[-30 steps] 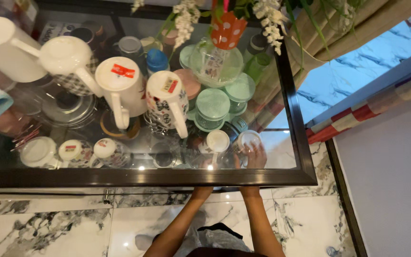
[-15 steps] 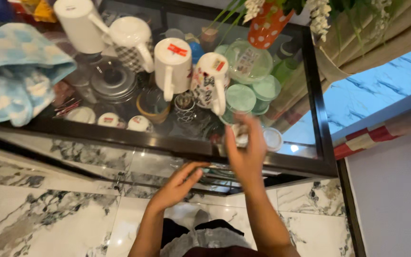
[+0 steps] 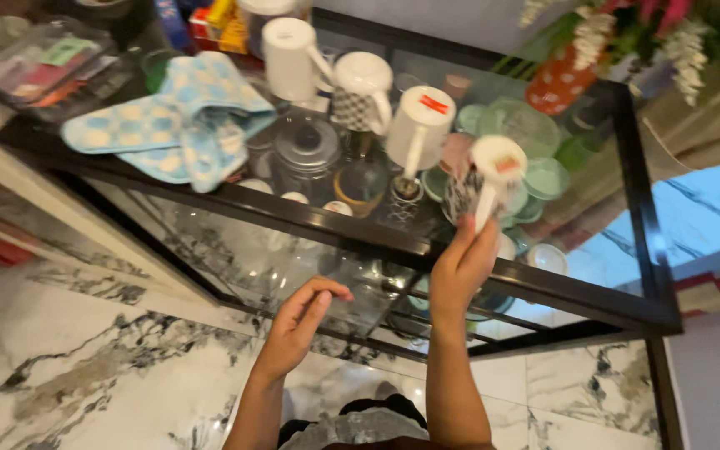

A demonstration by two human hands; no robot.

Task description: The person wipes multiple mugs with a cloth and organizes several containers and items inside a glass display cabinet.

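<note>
My right hand (image 3: 458, 268) reaches up over the black front frame (image 3: 560, 290) of a glass-topped table. Its fingers close round the lower end of the white handle of an upside-down patterned mug (image 3: 493, 171) standing on the glass. My left hand (image 3: 300, 321) hovers lower, in front of the table's edge, fingers loosely apart and holding nothing. Beside the patterned mug stands an upside-down white mug with a red sticker (image 3: 420, 125).
Further back are a checked mug (image 3: 362, 83) and a tall white mug (image 3: 289, 46). A blue patterned cloth (image 3: 185, 117) lies at the left. Green lidded containers (image 3: 543, 177) and an orange dotted vase (image 3: 553, 85) are at the right. Small cups (image 3: 295, 197) sit under the glass. The floor is marble (image 3: 85, 367).
The view has swung right and back. My hands came out from under the glass; the right hand rose from a small cup below to the patterned mug's handle on top.
</note>
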